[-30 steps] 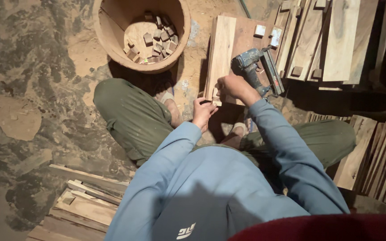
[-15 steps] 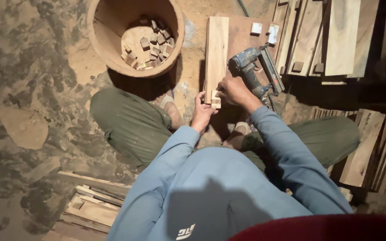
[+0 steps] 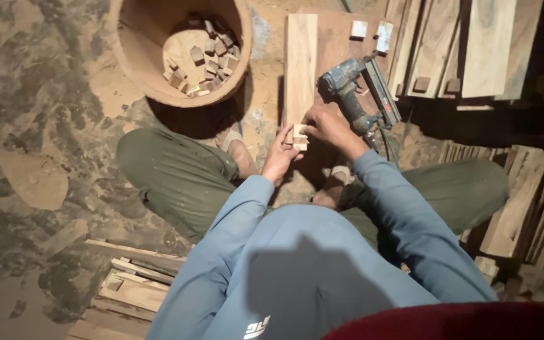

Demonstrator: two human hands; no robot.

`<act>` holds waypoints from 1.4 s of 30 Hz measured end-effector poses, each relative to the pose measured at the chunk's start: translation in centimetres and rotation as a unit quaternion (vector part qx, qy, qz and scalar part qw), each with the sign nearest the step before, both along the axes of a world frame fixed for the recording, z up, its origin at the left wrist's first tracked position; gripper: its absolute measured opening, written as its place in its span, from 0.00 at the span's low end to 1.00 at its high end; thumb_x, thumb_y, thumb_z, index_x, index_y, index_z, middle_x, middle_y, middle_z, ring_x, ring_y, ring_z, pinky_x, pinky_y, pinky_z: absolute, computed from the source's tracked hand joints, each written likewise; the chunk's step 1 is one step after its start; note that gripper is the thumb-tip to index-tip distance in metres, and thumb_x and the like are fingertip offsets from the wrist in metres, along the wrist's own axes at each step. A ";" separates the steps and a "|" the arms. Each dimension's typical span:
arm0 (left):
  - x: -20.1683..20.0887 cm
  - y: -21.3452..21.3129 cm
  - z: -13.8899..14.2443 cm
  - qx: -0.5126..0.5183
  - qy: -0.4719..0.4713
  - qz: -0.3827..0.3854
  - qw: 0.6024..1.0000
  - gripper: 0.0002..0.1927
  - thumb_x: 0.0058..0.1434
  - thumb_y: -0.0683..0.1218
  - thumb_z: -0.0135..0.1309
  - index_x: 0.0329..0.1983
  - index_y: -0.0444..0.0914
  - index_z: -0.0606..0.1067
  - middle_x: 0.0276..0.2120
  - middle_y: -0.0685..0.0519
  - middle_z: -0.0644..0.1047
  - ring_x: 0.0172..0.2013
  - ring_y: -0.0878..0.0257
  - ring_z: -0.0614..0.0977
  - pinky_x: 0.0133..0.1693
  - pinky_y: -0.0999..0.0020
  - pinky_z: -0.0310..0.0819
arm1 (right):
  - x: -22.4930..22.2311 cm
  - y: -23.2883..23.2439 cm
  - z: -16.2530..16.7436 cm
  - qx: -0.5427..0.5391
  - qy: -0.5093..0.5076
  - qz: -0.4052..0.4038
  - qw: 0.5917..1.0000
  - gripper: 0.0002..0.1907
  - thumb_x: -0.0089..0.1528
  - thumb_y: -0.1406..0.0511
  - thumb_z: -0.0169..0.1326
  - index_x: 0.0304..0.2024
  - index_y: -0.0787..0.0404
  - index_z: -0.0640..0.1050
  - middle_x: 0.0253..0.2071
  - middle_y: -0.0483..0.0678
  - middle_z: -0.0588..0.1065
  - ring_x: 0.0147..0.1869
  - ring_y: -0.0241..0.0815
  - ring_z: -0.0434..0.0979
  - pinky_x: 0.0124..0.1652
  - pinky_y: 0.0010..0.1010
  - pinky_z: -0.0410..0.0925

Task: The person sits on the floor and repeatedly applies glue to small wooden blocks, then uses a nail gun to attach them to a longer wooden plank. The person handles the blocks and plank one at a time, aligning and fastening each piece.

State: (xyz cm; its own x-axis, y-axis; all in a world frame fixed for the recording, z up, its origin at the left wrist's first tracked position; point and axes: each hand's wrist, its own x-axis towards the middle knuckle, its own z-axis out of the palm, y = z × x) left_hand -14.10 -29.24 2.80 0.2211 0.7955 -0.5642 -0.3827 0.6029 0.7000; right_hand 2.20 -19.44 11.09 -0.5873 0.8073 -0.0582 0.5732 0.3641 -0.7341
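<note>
A long light wooden plank [image 3: 301, 63] lies on the floor in front of my crossed legs. At its near end sits a small wooden block [image 3: 300, 133]. My left hand [image 3: 280, 156] reaches up from below and pinches the block. From the right, my right hand [image 3: 327, 126] has its fingertips on the same block. A blue-grey nail gun [image 3: 355, 94] rests just behind my right hand, its magazine angled to the right. Whether my palm touches the gun, I cannot tell.
A round wooden tub [image 3: 181, 47] with several small wood offcuts stands at the far left. Planks and boards are stacked at the far right [image 3: 486, 44] and right [image 3: 524, 201]. Thin slats [image 3: 130, 283] lie near left. Two small pale blocks [image 3: 373, 31] sit on a brown board.
Both hands stay at the plank's near end with the block. Only the view has shifted slightly, so the tub and planks sit a little differently in the picture.
</note>
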 end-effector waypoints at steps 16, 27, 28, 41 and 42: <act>0.6 -0.1 -0.6 0.016 0.035 0.032 0.999 0.38 0.61 0.31 0.51 0.73 0.43 0.57 0.42 0.45 0.79 0.40 0.60 0.83 0.40 0.67 0.82 | 0.0 -0.2 0.4 0.008 -0.107 0.094 0.990 0.08 0.60 0.66 0.59 0.42 0.58 0.78 0.38 0.55 0.71 0.37 0.60 0.77 0.34 0.48 0.69; 0.1 -0.2 -1.5 -0.016 0.025 0.045 0.999 0.36 0.56 0.30 0.55 0.64 0.37 0.53 0.46 0.41 0.78 0.42 0.58 0.83 0.41 0.65 0.82 | 0.3 0.5 0.0 -0.070 -0.079 0.082 0.991 0.26 0.49 0.65 0.69 0.50 0.62 0.79 0.41 0.54 0.74 0.46 0.56 0.77 0.42 0.44 0.70; 0.0 -0.3 -1.5 -0.022 0.032 0.039 0.998 0.37 0.56 0.30 0.56 0.64 0.37 0.53 0.46 0.40 0.78 0.42 0.57 0.82 0.42 0.65 0.81 | 0.4 0.4 0.0 -0.066 -0.083 0.079 0.991 0.26 0.49 0.65 0.70 0.50 0.62 0.79 0.41 0.55 0.74 0.47 0.57 0.76 0.43 0.44 0.70; -0.6 -0.6 -0.6 -0.033 0.020 0.030 0.999 0.47 0.51 0.27 0.53 0.73 0.39 0.49 0.51 0.41 0.77 0.48 0.55 0.83 0.49 0.65 0.79 | 1.5 -1.0 -0.3 -0.063 0.013 -0.006 0.998 0.20 0.54 0.66 0.69 0.48 0.64 0.81 0.49 0.56 0.76 0.56 0.56 0.75 0.54 0.41 0.68; -0.6 -0.5 -0.6 -0.044 0.018 0.032 0.998 0.48 0.51 0.27 0.53 0.73 0.40 0.48 0.50 0.42 0.77 0.49 0.55 0.83 0.49 0.65 0.80 | 1.6 -1.1 -0.3 -0.052 0.013 -0.006 0.999 0.20 0.54 0.67 0.69 0.47 0.65 0.81 0.48 0.56 0.76 0.55 0.56 0.75 0.54 0.41 0.68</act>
State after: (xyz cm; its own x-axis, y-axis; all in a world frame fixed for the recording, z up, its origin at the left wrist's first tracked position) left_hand -14.71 -29.78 2.22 0.1487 0.7546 -0.6391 -0.3980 0.6373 0.6599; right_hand 3.76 -20.56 10.79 -0.5802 0.8047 -0.1258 0.5567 0.2791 -0.7824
